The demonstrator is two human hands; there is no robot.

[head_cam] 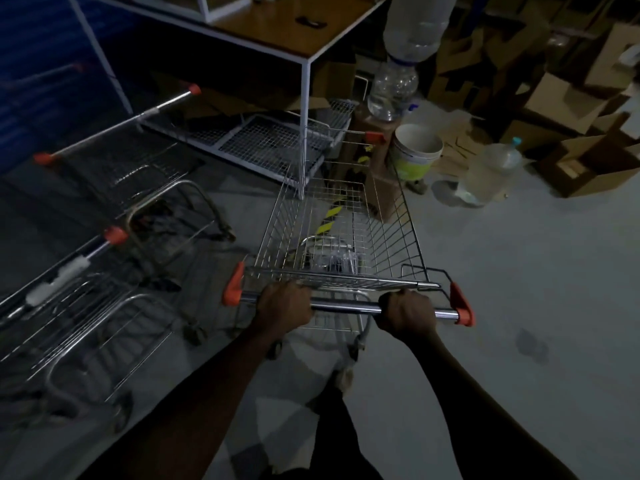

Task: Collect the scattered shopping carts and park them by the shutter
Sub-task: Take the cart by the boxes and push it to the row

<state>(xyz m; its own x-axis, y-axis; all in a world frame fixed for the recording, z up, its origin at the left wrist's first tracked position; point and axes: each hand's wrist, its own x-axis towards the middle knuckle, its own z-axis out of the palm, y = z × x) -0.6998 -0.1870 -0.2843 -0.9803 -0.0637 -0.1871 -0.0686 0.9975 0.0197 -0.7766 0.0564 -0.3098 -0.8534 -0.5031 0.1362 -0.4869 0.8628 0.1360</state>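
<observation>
Wire shopping cart [341, 233]: left grip [285, 308] and right grip [407, 315] are clenching its handlebar [346, 305]; nose is crowding the desk leg [305, 98], risking a snag.

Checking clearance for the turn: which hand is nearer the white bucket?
Right. The right hand grips the cart handle nearly straight behind the white bucket; the left hand grips it further left.

The left hand [284, 306] and right hand [407, 315] grip the bar [346, 308]. The cart [394, 220] extends ahead of the grip. A near cart [69, 306] and a far cart [114, 161] stand left of it. A table [304, 32] stands ahead, with panels [263, 143] under it. A bucket [417, 150], a bottle [491, 174] and boxes [571, 109] lie ahead-right.
</observation>
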